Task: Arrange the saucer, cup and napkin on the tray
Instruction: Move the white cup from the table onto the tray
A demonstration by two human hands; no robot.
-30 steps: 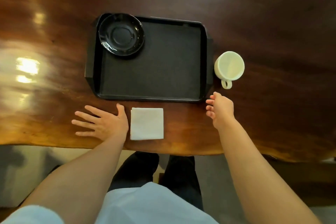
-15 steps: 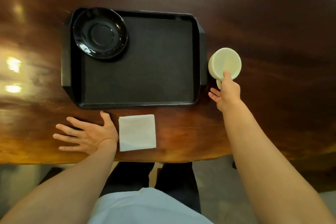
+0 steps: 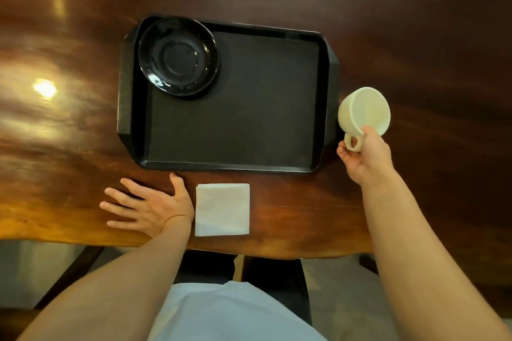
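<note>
Our right hand (image 3: 365,156) pinches the white cup (image 3: 363,111) by its handle, thumb on top and fingers curled beneath; the cup tilts, its mouth turned partly toward us, just off the right rim of the black tray (image 3: 329,97). The black saucer (image 3: 178,56) sits far to that hand's left, in the tray's far left corner; we judge the cup belongs on it. To do this well we should level the cup first, carry it clear above the rim, and lower it onto the saucer's centre ring gently, since glazed surfaces may slide. Our left hand (image 3: 149,206) lies spread flat on the wooden table (image 3: 415,36); the folded napkin (image 3: 222,209) waits just right of it.
</note>
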